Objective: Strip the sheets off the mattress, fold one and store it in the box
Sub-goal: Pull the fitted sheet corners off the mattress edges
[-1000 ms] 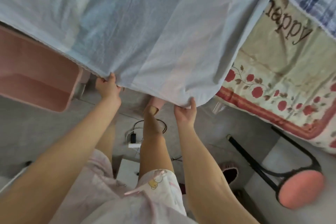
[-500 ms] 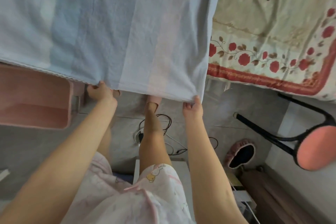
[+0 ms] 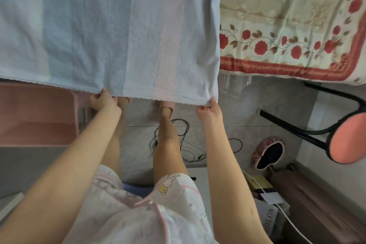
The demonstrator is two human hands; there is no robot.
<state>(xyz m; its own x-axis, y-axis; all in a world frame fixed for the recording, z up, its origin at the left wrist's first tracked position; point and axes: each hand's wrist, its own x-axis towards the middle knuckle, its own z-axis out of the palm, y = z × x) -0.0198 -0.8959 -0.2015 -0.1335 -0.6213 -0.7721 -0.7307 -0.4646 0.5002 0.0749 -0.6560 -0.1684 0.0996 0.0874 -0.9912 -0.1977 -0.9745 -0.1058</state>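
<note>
While seemingly pinched, sheet [image 3: 118,25] in both hands [image 3: 103,102] [image 3: 209,110].

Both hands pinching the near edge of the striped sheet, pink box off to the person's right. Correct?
Not quite. The pink box is on the person's left, beside the left hand, as the head view shows. The rest holds: the left hand and the right hand both pinch the near edge of the striped sheet.

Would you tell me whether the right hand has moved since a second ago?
Yes: the right hand has shifted rightwards, away from the pink plastic box and towards the rose-patterned blanket, gripping the pale blue sheet.
</note>
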